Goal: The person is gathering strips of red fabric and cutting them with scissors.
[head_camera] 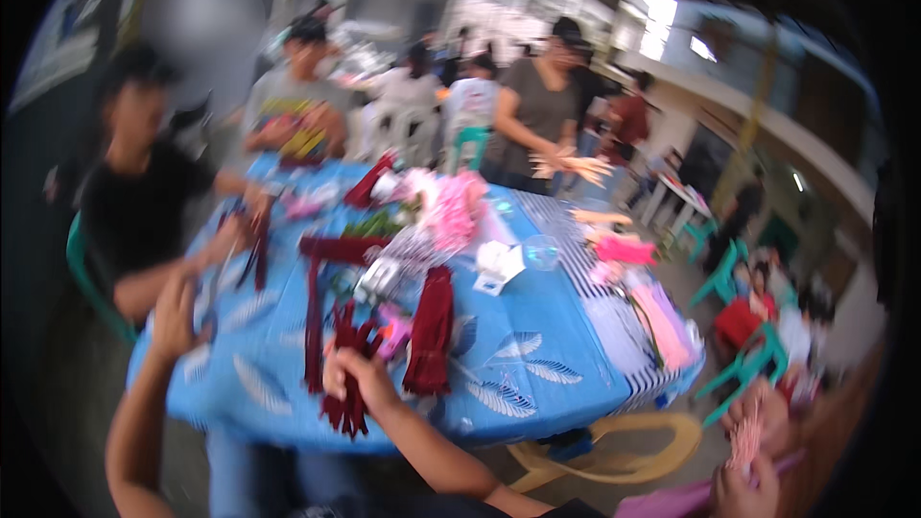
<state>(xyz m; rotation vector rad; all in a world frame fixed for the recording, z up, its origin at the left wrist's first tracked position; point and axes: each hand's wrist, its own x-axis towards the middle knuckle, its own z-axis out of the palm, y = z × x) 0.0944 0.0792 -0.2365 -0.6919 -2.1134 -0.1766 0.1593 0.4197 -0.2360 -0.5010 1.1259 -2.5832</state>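
Note:
The whole view is blurred. My right hand [360, 378] is closed around a bundle of dark red fuzzy strips [347, 414] at the near edge of the table with a blue leaf-print cloth [403, 432]. Raised over the table's left edge, my left hand [176, 316] has its fingers apart, with nothing clearly seen in it. Just right of my right hand lie a pink object [394, 331] and a thick dark red bundle [430, 331]. A narrow dark red strip bundle [313, 324] lies to its left, and another bundle [345, 250] lies crosswise farther back.
A co-worker in black [151, 208] sits at left, hands over dark red strips. Pink wrapped material [453, 208], a white box [498, 266] and a tape roll [541, 252] sit mid-table. Pastel bundles [658, 316] lie at right. A yellow chair [611, 450] and another person's hands [752, 446] are near right.

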